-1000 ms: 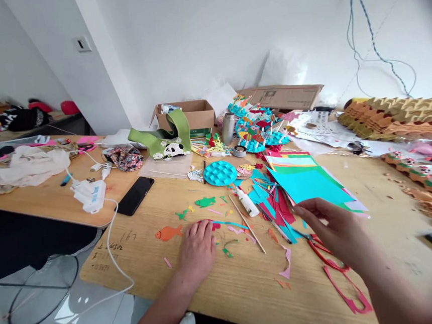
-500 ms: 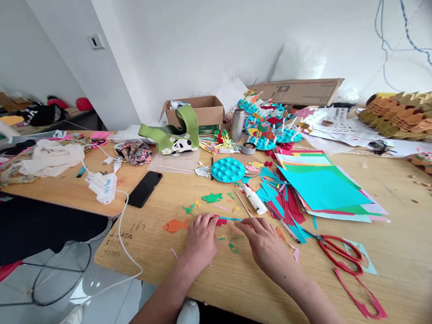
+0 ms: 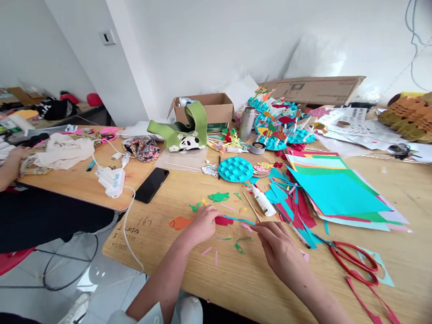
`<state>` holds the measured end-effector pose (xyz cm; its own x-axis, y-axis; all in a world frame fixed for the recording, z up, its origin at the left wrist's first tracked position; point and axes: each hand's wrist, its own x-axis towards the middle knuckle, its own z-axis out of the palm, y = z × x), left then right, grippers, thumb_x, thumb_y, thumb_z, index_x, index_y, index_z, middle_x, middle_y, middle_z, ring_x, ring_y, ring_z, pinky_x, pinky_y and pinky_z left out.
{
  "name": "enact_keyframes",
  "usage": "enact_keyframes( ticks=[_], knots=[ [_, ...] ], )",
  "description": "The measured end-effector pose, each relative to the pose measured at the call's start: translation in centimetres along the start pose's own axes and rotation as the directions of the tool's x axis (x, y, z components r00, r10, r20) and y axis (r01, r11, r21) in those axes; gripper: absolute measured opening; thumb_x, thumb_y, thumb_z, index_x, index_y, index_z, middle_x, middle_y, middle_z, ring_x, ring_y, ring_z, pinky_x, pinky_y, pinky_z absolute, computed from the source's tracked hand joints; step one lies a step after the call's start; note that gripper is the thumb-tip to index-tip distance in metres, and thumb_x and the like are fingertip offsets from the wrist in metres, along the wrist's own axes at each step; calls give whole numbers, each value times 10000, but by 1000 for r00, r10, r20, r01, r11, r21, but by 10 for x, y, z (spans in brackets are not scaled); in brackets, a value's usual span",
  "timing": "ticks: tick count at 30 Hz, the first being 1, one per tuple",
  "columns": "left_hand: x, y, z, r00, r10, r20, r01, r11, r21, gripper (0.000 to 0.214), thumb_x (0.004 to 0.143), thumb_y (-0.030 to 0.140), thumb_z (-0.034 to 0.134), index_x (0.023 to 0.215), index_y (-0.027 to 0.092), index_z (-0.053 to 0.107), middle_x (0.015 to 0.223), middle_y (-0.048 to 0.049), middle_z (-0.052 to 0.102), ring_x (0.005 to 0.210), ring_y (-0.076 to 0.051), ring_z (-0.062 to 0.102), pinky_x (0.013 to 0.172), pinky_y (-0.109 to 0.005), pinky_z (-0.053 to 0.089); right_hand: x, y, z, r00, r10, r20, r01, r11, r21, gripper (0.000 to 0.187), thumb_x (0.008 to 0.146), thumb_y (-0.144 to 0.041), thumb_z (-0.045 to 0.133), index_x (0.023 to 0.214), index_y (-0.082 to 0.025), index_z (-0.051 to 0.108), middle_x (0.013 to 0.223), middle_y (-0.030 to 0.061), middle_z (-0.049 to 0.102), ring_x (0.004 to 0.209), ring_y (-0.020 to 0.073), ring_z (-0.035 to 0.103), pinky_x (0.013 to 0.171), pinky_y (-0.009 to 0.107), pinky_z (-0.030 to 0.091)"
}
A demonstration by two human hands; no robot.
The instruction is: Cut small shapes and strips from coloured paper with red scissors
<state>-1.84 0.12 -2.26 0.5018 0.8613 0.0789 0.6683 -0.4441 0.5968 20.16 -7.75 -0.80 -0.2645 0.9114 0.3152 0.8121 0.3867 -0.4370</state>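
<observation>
I had the left hand [image 3: 203, 224] pinched narrow on a teal strip [image 3: 238, 219] just above the surface [image 3: 418, 270], and the right hand [image 3: 280, 249] narrow near its far end, grip unclear. A hard tug could have torn it, or the right hand could have toppled the glue bottle [image 3: 264, 200].

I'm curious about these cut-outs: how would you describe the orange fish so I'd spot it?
On the wooden table, find the person's left hand. Right beside that hand lies a flat orange paper fish, set apart by its colour from the green paper fish just beyond the hand.
</observation>
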Motion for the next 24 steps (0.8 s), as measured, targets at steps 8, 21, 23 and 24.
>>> enact_keyframes(
  ticks=[8,21,23,24],
  knots=[
    [-2,0,-9,995,-74,-69,56,972,-228,346,800,47,371,947,177,655,978,-59,651,930,-147,594,857,-303,466,-24,-1,-6,992,40,-119,-30,996,84,196,903,-200,422,1014,-207,583,911,87,621,853,223,567,721,359,473],
    [-48,8,2,944,-135,-300,68,972,-225,285,790,69,396,894,188,633,957,-66,630,902,-162,594,780,-310,501,-82,12,-15,965,141,-220,-120,987,108,189,875,-192,463,1025,-243,565,899,81,608,864,234,580,698,361,497],
    [-53,12,7,927,-107,-360,58,988,-146,290,797,78,393,936,192,621,971,-71,620,931,-176,584,806,-339,499,-89,8,-15,958,162,-235,-136,983,125,208,873,-195,466,1050,-247,563,910,85,612,859,233,585,687,355,506],
    [-55,14,10,916,-94,-389,55,992,-111,300,802,80,392,976,193,608,982,-73,614,943,-180,579,819,-347,497,-91,6,-15,952,180,-248,-149,979,138,212,873,-198,467,1057,-247,561,913,86,614,858,232,587,687,353,508]
  ],
)
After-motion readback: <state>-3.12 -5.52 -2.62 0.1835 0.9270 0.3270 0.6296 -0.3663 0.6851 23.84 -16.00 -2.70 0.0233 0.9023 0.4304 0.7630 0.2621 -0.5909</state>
